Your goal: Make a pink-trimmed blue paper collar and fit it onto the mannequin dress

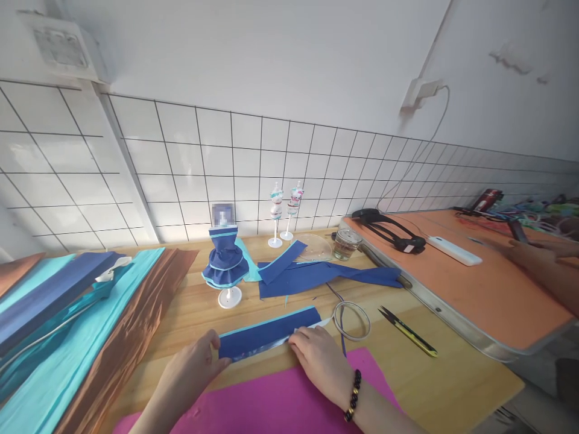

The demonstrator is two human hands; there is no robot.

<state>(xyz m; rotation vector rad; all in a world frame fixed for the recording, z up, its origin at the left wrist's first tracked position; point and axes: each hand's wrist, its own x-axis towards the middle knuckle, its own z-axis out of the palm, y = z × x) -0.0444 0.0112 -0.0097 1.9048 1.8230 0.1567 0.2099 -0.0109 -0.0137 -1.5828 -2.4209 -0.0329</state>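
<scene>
Left hand [199, 357] pinching blue strip [269, 331] at left end; right hand [322, 360] bunched on lower edge, grip unclear.

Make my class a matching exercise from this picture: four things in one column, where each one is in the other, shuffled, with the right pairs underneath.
Things
1. Turquoise-edged dark blue strip
2. Miniature blue dress
3. Yellow-and-black tool
4. White slim device

Places
A. On the orange surface
B. At the left hand, which holds one end
C. On a small white stand
D. On the wooden table, right of the pale coil

Right pairs: 1-B, 2-C, 3-D, 4-A
</scene>
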